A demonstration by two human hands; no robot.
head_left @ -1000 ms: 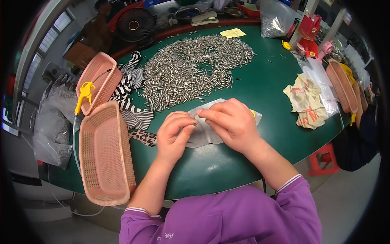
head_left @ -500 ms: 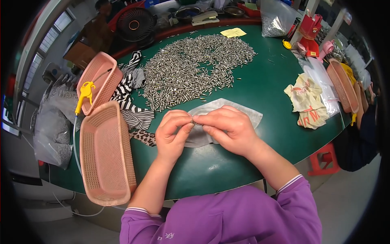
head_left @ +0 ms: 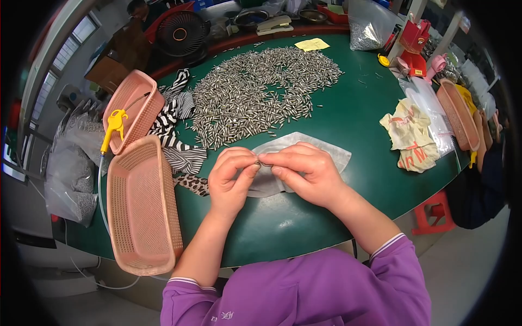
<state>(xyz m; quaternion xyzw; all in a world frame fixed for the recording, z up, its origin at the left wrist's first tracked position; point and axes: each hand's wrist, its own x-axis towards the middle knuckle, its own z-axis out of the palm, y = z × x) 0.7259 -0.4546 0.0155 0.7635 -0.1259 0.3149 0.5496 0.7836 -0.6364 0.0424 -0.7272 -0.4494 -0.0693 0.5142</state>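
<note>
My left hand and my right hand meet fingertip to fingertip over a grey cloth. Between their pinched thumbs and forefingers sits a small metal part, mostly covered by the fingers. Both hands are closed on it. Just beyond them spreads a wide pile of small, silvery cylindrical metal pins on the green table. The cloth lies flat under my hands, its left part hidden by them.
At left stand a near pink basket and a far one, with a yellow air gun by it. Striped rags lie beside the pile. Crumpled cream cloth rests at right. A black fan stands behind.
</note>
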